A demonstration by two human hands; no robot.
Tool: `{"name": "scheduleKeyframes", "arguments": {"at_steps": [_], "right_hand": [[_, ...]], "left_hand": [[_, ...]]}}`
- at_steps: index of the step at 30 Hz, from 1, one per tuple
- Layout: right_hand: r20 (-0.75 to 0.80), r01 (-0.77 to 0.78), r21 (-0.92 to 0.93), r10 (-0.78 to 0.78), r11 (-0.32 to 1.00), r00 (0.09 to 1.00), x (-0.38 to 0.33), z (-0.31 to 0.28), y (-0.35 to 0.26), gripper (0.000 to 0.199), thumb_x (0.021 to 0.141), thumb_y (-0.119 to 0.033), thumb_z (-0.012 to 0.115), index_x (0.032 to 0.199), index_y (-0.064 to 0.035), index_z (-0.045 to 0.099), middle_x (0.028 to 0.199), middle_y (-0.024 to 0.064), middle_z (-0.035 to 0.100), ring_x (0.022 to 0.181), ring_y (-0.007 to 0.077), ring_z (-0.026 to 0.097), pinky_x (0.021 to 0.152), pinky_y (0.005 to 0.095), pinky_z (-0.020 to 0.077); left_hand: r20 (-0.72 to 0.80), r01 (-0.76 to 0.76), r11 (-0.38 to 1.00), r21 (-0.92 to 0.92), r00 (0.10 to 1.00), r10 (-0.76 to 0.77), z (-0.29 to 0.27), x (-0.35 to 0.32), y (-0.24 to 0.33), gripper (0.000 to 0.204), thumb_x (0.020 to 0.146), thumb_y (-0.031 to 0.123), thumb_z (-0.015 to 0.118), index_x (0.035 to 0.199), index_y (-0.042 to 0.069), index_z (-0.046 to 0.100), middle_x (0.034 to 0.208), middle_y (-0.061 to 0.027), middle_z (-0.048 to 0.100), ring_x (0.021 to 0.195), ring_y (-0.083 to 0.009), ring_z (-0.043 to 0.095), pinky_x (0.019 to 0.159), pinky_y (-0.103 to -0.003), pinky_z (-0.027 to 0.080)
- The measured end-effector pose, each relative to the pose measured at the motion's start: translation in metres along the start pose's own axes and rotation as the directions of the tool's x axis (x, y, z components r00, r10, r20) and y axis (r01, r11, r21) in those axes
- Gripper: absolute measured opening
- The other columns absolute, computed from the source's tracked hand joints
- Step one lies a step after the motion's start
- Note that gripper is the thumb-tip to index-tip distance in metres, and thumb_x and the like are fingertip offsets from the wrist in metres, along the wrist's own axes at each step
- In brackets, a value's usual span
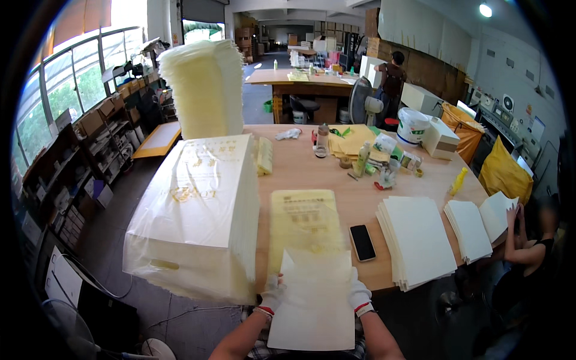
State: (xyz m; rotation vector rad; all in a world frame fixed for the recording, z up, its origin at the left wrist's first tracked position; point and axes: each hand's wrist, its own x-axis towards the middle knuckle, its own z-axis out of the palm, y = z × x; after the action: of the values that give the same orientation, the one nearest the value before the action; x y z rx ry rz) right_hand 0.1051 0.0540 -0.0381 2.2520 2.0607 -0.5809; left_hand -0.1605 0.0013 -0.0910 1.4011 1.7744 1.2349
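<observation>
A white rectangular board [312, 306] is held in front of me between my two gloved hands. My left hand [273, 294] grips its left edge, with bare fingertips showing from the white glove. My right hand [360, 294] closes on the right edge, its fingers partly hidden. The board's far end overlaps a flat pile of yellowish translucent plastic bags [303, 219] with printing on them; I cannot tell whether it is inside a bag. Right of the bags lies a black phone [362, 243]. Beyond it rests a fanned stack of white boards [417, 240].
Tall piles of plastic-wrapped boards [186, 204] and bags [204, 90] rise at left. Smaller white stacks [468, 231] lie at right, where a seated person [528, 240] handles a board. Bottles, tape and a white bucket [414, 126] crowd the table's far side. Another person [393, 78] stands beyond a fan.
</observation>
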Motion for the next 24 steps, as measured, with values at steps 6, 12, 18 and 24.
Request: {"name": "scheduleKeyframes", "arguments": {"at_steps": [6,12,18,24], "right_hand": [[0.210,0.072,0.154,-0.104,0.985,0.972,-0.043,0.020,0.041,0.077,0.084,-0.030,0.045,0.141,-0.0138,-0.003,0.104,0.0260,0.058,0.091,0.0390,0.059,0.075,0.0482,0.0450],[0.089,0.230,0.372,-0.282,0.899,0.955,-0.107,0.036,0.063,0.071,0.084,-0.027,0.047,0.141,-0.0116,0.008,0.104,0.0242,0.058,0.085,0.0355,0.061,0.071,0.0445,0.0468],[0.064,0.576,0.282,-0.614,0.767,0.787,-0.193,0.055,0.085,0.060,0.084,-0.023,0.046,0.137,-0.0091,0.021,0.093,0.0224,0.059,0.078,0.0354,0.060,0.063,0.0462,0.0453],[-0.202,0.716,0.039,-0.696,0.697,0.689,-0.158,0.060,0.088,0.045,0.084,-0.020,0.048,0.126,-0.0063,0.043,0.075,0.0191,0.058,0.063,0.0347,0.056,0.055,0.0467,0.0433]], "left_hand": [[0.086,0.027,0.972,0.235,0.995,-0.048,-0.008,-0.057,0.008,0.019,0.076,0.008,0.054,0.091,0.004,0.043,0.086,-0.0178,0.050,0.073,-0.0347,0.055,0.061,-0.043,0.043],[0.100,-0.024,0.958,0.286,0.995,-0.005,-0.028,-0.120,0.029,0.022,0.077,0.007,0.057,0.092,0.002,0.041,0.085,-0.0158,0.049,0.069,-0.0324,0.054,0.060,-0.040,0.045],[0.183,-0.288,0.896,0.338,0.954,0.237,-0.065,-0.187,0.072,0.014,0.080,0.005,0.054,0.093,0.000,0.048,0.087,-0.0135,0.049,0.064,-0.0300,0.053,0.059,-0.038,0.045],[0.135,-0.222,0.975,0.028,0.967,0.216,-0.052,-0.169,0.048,0.011,0.079,0.004,0.053,0.090,0.002,0.051,0.083,-0.0124,0.052,0.064,-0.0265,0.052,0.061,-0.034,0.044]]}}
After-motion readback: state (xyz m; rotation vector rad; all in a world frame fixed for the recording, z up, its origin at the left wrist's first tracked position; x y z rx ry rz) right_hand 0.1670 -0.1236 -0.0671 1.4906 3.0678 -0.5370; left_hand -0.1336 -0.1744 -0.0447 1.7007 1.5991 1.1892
